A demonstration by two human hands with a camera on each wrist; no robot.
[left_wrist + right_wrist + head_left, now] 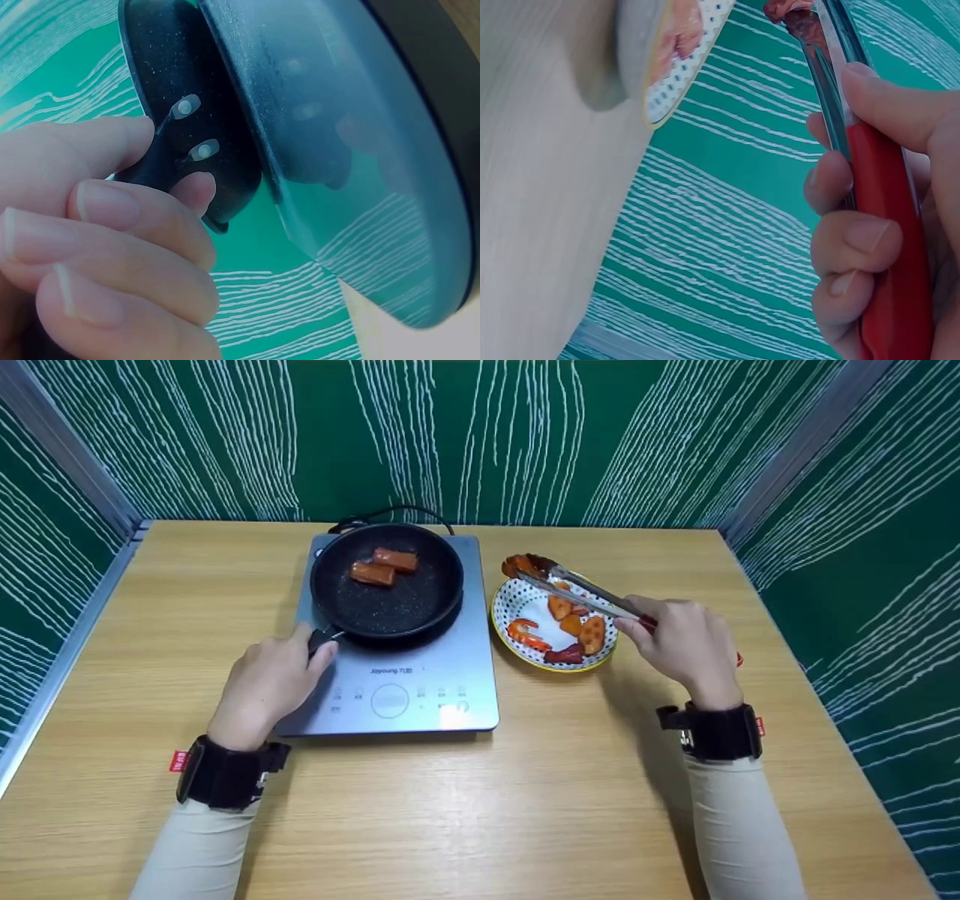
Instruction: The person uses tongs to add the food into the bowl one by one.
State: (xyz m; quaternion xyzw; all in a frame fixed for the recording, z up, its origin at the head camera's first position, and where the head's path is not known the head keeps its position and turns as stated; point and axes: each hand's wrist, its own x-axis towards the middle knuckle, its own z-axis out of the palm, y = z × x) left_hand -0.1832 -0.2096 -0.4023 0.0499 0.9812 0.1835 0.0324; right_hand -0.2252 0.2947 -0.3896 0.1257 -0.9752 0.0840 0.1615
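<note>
While left hand [266, 681] grips round black frying pan [390, 607] by handle [321, 642], right hand [686, 643], right of pan, clasps red-handled metal tongs [579, 599] pinching orange-red food piece [516, 565].

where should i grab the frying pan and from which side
Probably best by the black handle of the frying pan, coming from the near left: it juts out past the round rim toward that corner, giving something narrow to wrap fingers around. The left hand has its grip there.
</note>
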